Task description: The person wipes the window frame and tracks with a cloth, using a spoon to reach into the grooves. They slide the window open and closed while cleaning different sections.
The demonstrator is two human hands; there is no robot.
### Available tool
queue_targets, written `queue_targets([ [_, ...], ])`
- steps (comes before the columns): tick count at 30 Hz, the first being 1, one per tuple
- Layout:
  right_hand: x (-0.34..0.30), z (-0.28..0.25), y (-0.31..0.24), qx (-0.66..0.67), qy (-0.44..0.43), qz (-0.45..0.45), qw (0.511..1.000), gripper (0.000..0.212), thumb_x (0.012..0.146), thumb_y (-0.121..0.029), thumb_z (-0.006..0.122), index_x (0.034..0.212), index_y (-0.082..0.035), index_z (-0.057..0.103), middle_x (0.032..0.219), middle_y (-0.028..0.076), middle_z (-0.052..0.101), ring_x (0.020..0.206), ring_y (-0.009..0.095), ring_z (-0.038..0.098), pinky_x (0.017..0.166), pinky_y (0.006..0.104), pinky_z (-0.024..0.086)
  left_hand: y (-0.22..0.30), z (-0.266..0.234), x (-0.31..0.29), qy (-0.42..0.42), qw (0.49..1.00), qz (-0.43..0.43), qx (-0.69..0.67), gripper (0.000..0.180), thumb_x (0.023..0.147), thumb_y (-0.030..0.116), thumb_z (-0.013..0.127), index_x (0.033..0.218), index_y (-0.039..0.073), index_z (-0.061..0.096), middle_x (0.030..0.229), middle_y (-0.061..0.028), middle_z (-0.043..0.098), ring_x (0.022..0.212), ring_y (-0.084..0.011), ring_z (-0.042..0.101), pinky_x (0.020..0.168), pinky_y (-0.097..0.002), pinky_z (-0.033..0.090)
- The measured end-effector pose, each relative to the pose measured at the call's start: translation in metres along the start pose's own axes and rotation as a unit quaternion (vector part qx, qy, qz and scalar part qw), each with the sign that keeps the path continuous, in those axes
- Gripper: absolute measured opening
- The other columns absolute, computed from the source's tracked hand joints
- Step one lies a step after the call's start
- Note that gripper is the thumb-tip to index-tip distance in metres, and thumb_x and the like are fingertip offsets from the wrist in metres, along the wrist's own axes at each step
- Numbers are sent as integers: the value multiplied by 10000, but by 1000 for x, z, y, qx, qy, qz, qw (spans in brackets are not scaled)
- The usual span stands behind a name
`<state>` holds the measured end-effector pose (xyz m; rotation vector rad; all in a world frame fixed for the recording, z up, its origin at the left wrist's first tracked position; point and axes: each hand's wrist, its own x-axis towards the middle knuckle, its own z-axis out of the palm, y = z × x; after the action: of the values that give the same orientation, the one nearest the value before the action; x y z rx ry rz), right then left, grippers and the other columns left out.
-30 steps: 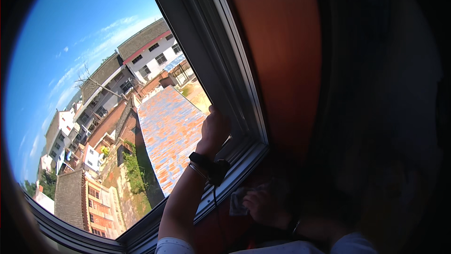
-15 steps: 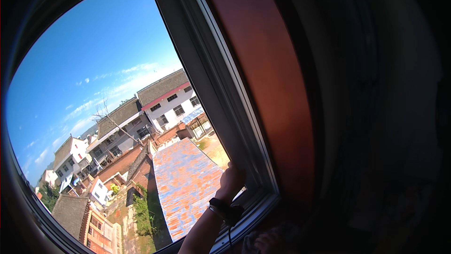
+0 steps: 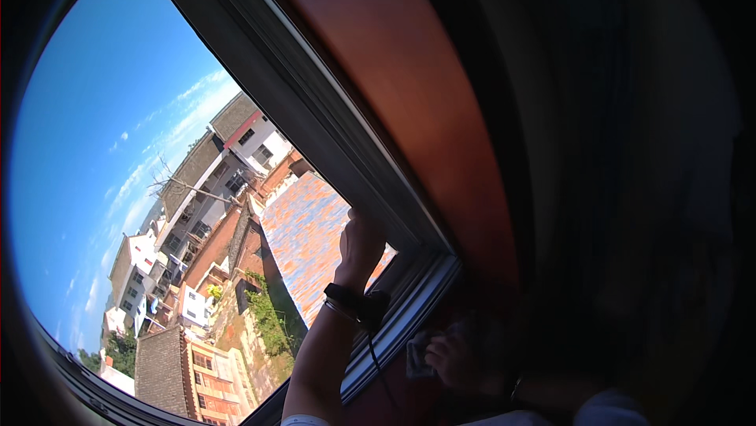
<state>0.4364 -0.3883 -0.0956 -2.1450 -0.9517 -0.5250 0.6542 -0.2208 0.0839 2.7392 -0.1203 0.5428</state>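
My left hand [image 3: 362, 245], with a black band [image 3: 358, 304] and a dangling cable at the wrist, is against the lower right part of the dark window frame [image 3: 315, 135]. Its fingers are curled in at the frame's inner edge, and their tips are hidden. Lower down, in deep shadow, my right hand [image 3: 453, 359] is closed over a greyish crumpled cloth [image 3: 417, 357]. That cloth lies just below the silvery sill track [image 3: 409, 312], and the dimness blurs its outline.
A reddish-brown panel [image 3: 402, 72] runs along the frame's right side. Through the opening, far below, are a blue-and-orange roof [image 3: 307, 229], tiled houses [image 3: 165, 371] and a bare tree [image 3: 185, 190]. The right side of the view is almost black.
The view has tilted and shifted, so the window appears more slanted. My left hand stays at the frame. My right hand and the cloth, barely visible before, now show more clearly.
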Motion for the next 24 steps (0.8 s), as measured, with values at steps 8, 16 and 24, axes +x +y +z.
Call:
queue_targets([
  [8, -11, -7, -7, 14, 19, 8, 1000, 207, 878, -166, 510, 1013, -39, 601, 1132, 125, 566, 1147, 297, 508, 978, 480, 411, 28, -8, -16, -15, 998, -26, -57, 330, 916, 176, 535, 1025, -104, 398, 642, -209, 649, 565, -340, 669, 545, -405, 534],
  [16, -11, -3, -3, 17, 12, 9, 1000, 190, 855, -139, 531, 1000, -41, 607, 1138, 112, 560, 1156, 284, 496, 968, 463, 421, 22, -2, -11, -12, 997, -2, -75, 287, 931, 156, 536, 1042, -77, 410, 768, -229, 666, 586, -318, 685, 522, -369, 542],
  [24, 7, -20, -11, -6, -9, -42, 999, 192, 891, -162, 528, 1020, -51, 619, 1126, 114, 584, 1155, 275, 509, 970, 467, 419, 11, -22, -11, 0, 995, -20, -95, 296, 920, 174, 546, 1048, -46, 394, 771, -227, 668, 623, -321, 689, 567, -394, 537],
])
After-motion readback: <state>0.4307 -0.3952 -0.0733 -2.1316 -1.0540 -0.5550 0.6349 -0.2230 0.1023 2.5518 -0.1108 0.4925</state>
